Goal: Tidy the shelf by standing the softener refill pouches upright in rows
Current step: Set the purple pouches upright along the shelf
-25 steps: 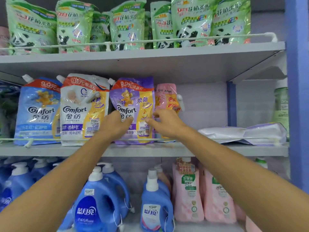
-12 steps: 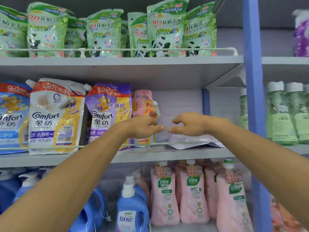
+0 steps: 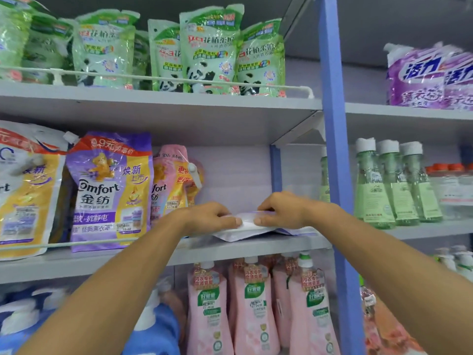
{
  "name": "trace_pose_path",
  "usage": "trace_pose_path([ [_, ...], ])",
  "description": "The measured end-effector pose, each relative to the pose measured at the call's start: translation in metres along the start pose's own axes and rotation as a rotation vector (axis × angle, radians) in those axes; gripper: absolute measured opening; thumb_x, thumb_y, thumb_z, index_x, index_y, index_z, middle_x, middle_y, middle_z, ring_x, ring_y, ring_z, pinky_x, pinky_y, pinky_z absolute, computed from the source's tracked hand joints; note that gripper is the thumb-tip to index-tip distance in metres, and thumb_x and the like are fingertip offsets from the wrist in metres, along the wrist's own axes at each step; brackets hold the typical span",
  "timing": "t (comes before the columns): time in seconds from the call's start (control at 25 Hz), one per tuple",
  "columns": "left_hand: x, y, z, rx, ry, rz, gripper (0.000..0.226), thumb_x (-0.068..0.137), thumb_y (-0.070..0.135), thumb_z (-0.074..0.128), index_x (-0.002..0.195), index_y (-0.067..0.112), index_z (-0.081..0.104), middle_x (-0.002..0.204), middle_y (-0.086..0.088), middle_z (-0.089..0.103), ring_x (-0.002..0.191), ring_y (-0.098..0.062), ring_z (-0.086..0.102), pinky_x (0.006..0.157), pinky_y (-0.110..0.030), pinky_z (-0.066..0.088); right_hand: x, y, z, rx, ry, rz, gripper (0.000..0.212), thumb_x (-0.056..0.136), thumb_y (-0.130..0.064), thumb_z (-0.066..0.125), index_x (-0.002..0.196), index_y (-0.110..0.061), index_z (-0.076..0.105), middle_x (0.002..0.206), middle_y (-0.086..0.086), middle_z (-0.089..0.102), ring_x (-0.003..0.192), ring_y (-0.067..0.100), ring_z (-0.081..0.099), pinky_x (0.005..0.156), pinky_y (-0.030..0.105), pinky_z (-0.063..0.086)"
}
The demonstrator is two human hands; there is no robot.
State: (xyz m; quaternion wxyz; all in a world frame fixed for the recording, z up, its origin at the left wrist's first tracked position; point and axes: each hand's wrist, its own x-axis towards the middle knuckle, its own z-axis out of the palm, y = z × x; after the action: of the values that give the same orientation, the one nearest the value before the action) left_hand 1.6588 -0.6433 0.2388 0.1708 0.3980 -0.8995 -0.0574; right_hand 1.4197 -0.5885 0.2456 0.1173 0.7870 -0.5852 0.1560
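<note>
Care was needed: the left hand [image 3: 210,219] and right hand [image 3: 281,211] each pinched the flat pouch [image 3: 245,230]. It likely had to be tipped up slowly and stood beside the pink pouch [image 3: 174,185].

Open bay: above the middle shelf [image 3: 256,248], between the pink pouch [image 3: 174,183] and the inner blue bracket [image 3: 275,170], I have free room back to the wall.
Bay floor: the flat pouch [image 3: 245,230] lies across it, my left grip [image 3: 210,217] and right grip [image 3: 281,211] holding its near edge.
Overhead: the upper shelf [image 3: 153,111] caps the height.
Left side: the pink pouch and purple pouch [image 3: 110,190] stand touching, closing it.
Front: a thin rail [image 3: 76,243] fences the upright pouches.
Right side: the blue post [image 3: 332,149] walls off the green bottles [image 3: 389,185].
</note>
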Motion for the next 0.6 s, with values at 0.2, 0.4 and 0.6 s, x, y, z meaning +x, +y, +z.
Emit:
trace_pose_path([
  [0.2, 0.0, -0.011, 0.006, -0.192, 0.057, 0.02, 0.047, 0.099, 0.058, 0.06, 0.107, 0.014, 0.074, 0.089, -0.001, 0.06, 0.082, -0.018, 0.055, 0.077, -0.036, 0.042, 0.012, 0.0, 0.01, 0.04, 0.144, -0.052, 0.052, 0.1, -0.03, 0.062, 0.057, -0.015, 0.038, 0.059, 0.009, 0.036, 0.061, 0.025, 0.033, 0.06, 0.037, 0.032],
  [0.4, 0.0, -0.006, -0.001, -0.381, 0.128, -0.031, 0.049, 0.096, 0.056, 0.065, 0.09, 0.007, 0.065, 0.072, -0.001, 0.043, 0.066, -0.018, 0.041, 0.064, -0.033, 0.032, 0.021, -0.004, -0.007, 0.058, 0.288, -0.042, 0.053, 0.101, -0.03, 0.064, 0.056, -0.012, 0.042, 0.053, 0.007, 0.036, 0.059, 0.028, 0.035, 0.06, 0.036, 0.035],
  [0.6, -0.017, 0.004, -0.014, -0.475, 0.072, -0.008, 0.044, 0.1, 0.049, 0.065, 0.106, 0.007, 0.074, 0.083, 0.003, 0.059, 0.076, -0.013, 0.055, 0.075, -0.028, 0.052, -0.002, -0.016, -0.033, 0.027, 0.281, -0.121, 0.052, 0.1, -0.031, 0.066, 0.059, -0.003, 0.051, 0.056, 0.015, 0.041, 0.058, 0.022, 0.032, 0.058, 0.034, 0.033],
])
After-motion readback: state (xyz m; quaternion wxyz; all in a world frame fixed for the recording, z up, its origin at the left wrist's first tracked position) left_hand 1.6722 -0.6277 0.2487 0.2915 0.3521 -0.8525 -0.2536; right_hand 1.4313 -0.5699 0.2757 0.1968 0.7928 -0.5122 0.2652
